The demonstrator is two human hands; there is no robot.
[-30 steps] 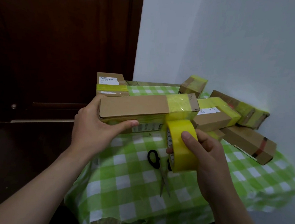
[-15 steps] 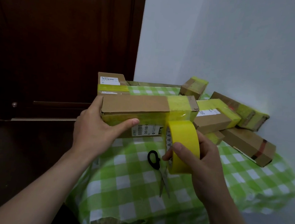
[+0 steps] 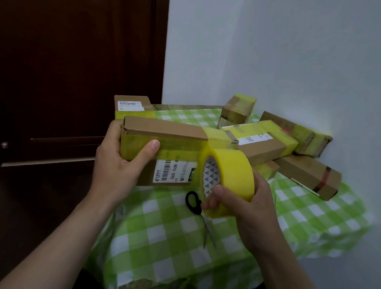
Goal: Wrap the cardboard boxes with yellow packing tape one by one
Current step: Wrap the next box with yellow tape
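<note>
The left hand (image 3: 116,163) has its grip closed around the left end of a long cardboard box (image 3: 161,151), thumb pressed flat on the near face, fingers behind, holding it lifted above the desk (image 3: 160,240). The right hand (image 3: 248,209) grasps a roll of yellow tape (image 3: 230,177), thumb on its near rim and fingers curled around the far side; the roll touches the box's right end, where tape already bands it. Under the roll a pair of scissors (image 3: 196,208) lies on the green checked cloth. More taped boxes (image 3: 276,147) are piled at the far right corner of the desk, another box (image 3: 133,107) at the far left edge.
</note>
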